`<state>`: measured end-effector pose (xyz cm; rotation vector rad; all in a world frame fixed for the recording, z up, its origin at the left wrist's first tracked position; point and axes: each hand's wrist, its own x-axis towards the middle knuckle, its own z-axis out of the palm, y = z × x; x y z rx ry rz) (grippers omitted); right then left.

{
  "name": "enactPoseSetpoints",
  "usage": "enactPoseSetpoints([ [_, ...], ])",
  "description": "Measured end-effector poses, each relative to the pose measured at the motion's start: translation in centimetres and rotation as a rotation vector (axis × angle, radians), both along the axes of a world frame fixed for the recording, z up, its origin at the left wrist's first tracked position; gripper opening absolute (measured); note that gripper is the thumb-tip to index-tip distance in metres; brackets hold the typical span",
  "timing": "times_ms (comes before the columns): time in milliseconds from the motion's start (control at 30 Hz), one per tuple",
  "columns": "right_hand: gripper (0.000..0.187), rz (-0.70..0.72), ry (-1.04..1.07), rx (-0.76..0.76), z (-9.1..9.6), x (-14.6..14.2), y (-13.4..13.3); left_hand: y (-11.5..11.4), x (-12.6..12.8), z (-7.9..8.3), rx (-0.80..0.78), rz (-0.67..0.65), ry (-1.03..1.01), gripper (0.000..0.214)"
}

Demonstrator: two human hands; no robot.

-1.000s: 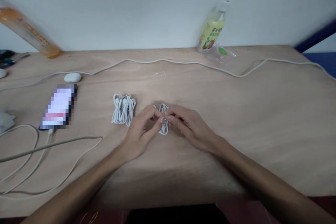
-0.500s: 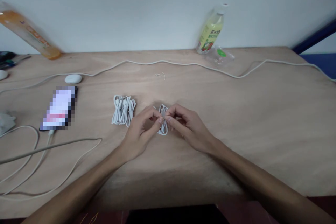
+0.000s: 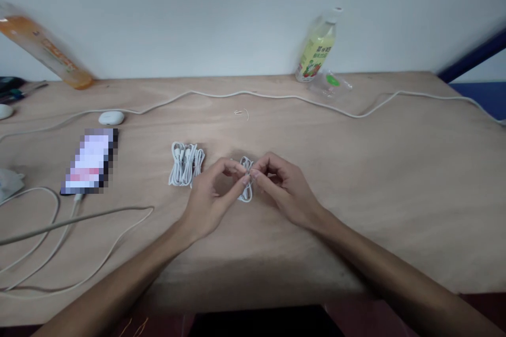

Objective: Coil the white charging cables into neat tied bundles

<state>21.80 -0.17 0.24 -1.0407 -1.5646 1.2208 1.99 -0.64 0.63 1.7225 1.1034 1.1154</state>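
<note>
A small coiled white cable [image 3: 245,193] lies on the wooden table between my hands, its loops showing above and below my fingertips. My left hand [image 3: 213,197] is closed in a pinch of thumb and forefinger at the left of the coil's middle. From the right, my right hand [image 3: 285,189] pinches at the same spot, with its other fingers curled in. The fingertips hide the coil's middle, so any thin tie there cannot be made out. Left of my left hand sits a group of several bundled white cables [image 3: 186,164], side by side.
Thin white scraps [image 3: 242,114] lie beyond the hands. A long white cord [image 3: 276,96] crosses the table's back. At left are a phone [image 3: 89,160] with a cable plugged in and a white earbud case [image 3: 111,118]. A drink bottle [image 3: 316,52] and an orange bottle [image 3: 47,52] stand by the wall.
My fingertips have shifted slightly upward and right over the coil's middle, still pinching. The coiled cable and the other bundles stay in place; the view has moved a little.
</note>
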Motion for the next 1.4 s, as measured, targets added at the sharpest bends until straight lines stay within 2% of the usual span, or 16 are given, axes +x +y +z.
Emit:
enactPoseSetpoints([
  [267, 0.017, -0.044, -0.066, 0.07, 0.1, 0.0, -0.3, -0.1, -0.2, 0.1, 0.137, 0.057, 0.08, 0.004],
  [500, 0.015, -0.029, -0.121, 0.102, 0.2, 0.0, -0.2, 0.0, -0.5, 0.4, 0.246, 0.007, 0.151, 0.008],
  [667, 0.016, -0.006, -0.107, 0.102, 0.2, 0.0, -0.1, 0.1, -0.5, 0.3, 0.218, 0.005, 0.159, 0.008],
  [900, 0.015, -0.004, -0.166, 0.195, 0.2, 0.1, 0.0, 0.1, -0.6, 0.1, 0.227, 0.017, 0.151, 0.008],
  [1000, 0.014, -0.022, -0.245, 0.311, -0.2, 0.3, 0.0, 0.2, -0.6, 0.1, 0.171, 0.012, 0.11, 0.01],
  [1133, 0.016, -0.032, -0.401, 0.572, -0.9, 0.7, 0.1, 0.2, -0.5, 0.4, 0.024, 0.01, 0.039, 0.012],
  [1233, 0.017, -0.028, -0.453, 0.694, -1.1, 0.9, 0.2, 0.3, -0.4, 0.4, -0.009, -0.004, 0.008, 0.011],
  [1300, 0.018, -0.018, -0.452, 0.684, -1.1, 0.9, 0.3, 0.3, -0.4, 0.5, 0.024, -0.019, 0.009, 0.011],
  [1400, 0.017, -0.001, -0.403, 0.583, -0.7, 0.9, 0.3, 0.3, -0.5, 0.5, 0.089, -0.04, 0.032, 0.011],
])
